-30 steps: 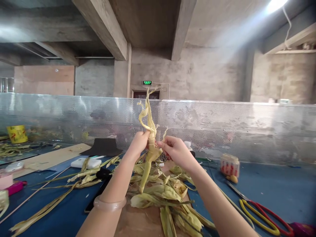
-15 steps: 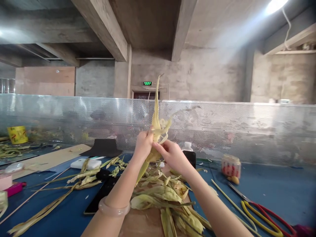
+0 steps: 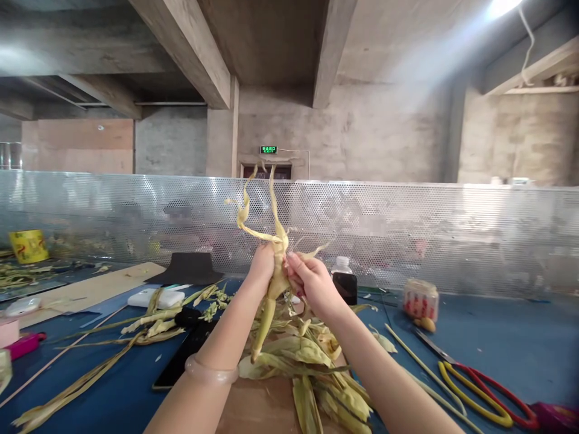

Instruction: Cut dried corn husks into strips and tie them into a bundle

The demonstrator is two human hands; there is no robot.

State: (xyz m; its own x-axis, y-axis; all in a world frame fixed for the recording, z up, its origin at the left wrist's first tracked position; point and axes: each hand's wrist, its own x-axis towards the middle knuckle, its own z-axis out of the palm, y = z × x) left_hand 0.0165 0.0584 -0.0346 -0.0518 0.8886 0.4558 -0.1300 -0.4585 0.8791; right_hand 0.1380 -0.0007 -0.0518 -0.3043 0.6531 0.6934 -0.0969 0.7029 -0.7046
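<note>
Left hand point(image 3: 263, 265) and right hand point(image 3: 307, 278) both clamped on the corn husk bundle point(image 3: 275, 271), fingers meeting at its middle. Bundle held upright in the air above the husk pile point(image 3: 307, 361), loose strips curling up from the top, tail end hanging toward the pile. Doing this well looks like keeping the left grip tight at the waist of the bundle while the right fingers work the strips, so nothing slips apart. Bracelet point(image 3: 210, 372) on left wrist. Pile lies on a brown board on the blue table point(image 3: 520, 343). Right of the pile: scissors point(image 3: 479, 386), small jar point(image 3: 420, 300). Left of the pile: phone point(image 3: 181, 358), more loose husks. Perforated metal screen point(image 3: 452, 235) behind the table; bare concrete walls and beams, exit sign beyond.
</note>
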